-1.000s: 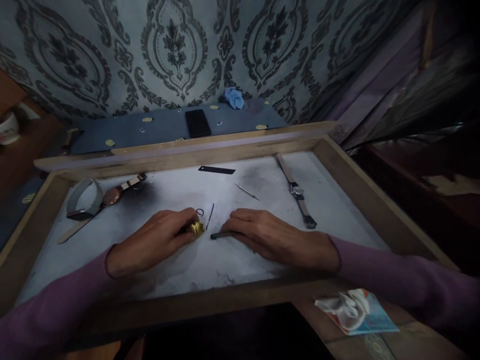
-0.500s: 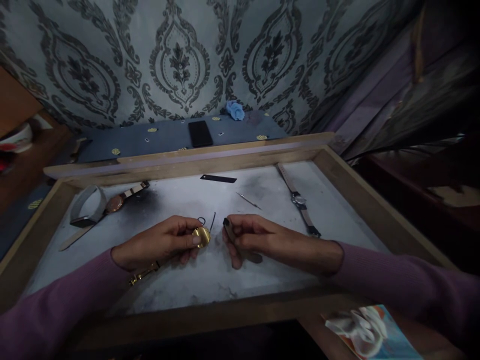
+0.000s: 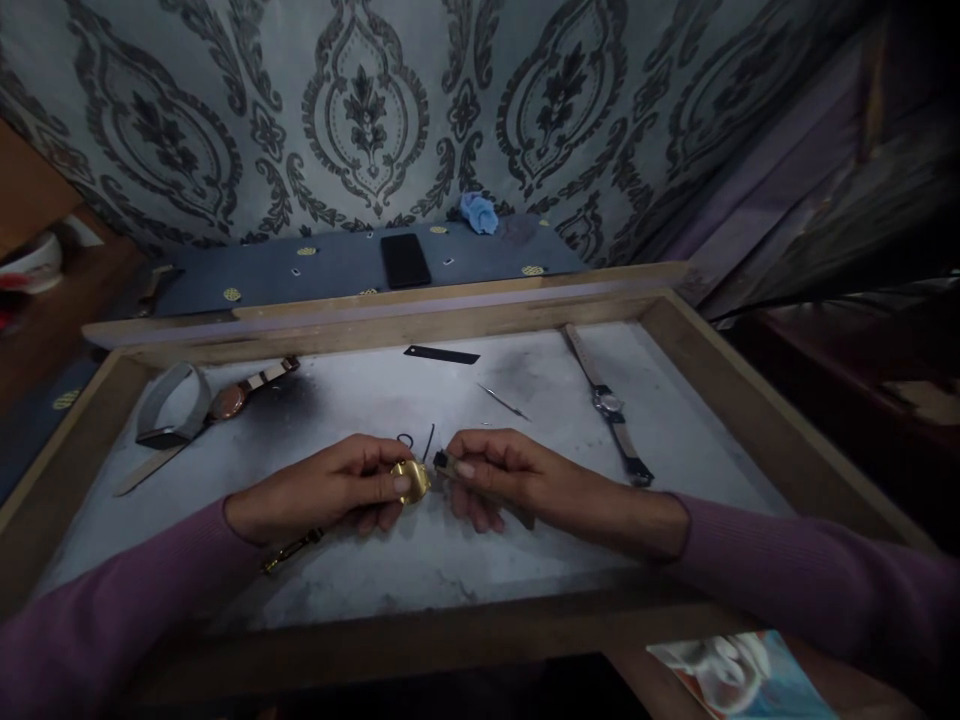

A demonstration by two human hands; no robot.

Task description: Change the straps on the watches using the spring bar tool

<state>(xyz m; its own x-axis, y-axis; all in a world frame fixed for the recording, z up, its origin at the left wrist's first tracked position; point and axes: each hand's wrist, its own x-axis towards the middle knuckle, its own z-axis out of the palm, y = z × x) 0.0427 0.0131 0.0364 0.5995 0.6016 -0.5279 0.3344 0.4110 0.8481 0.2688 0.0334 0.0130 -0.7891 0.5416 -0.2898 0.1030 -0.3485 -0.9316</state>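
My left hand [image 3: 337, 485] pinches a round gold watch case [image 3: 414, 484] between thumb and fingers, its shiny plain side facing up. Close to its right edge, my right hand [image 3: 499, 475] grips a watch strap [image 3: 442, 461], brownish with a dark end; most of the strap is hidden by the fingers. A narrow gap seems to lie between strap end and case, though I cannot tell whether they touch. Just behind the case are a small dark ring [image 3: 405, 439] and a thin dark stick [image 3: 429, 442]. Below my left wrist lies a gold-coloured metal piece [image 3: 292, 552], partly covered.
The wooden tray [image 3: 300, 335] also holds a dark flat blade [image 3: 442, 355], a thin pointed tool [image 3: 504, 402], a watch [image 3: 609, 403] on the right, and a brown-faced watch [image 3: 230, 401] beside a grey-banded one [image 3: 174, 405]. Behind it lie a phone [image 3: 405, 260] and blue cloth [image 3: 478, 213].
My right hand has brought the strap leftward, up to the gold case, and turned its dark end toward it. My left hand keeps hold of the case. The view has shifted slightly.
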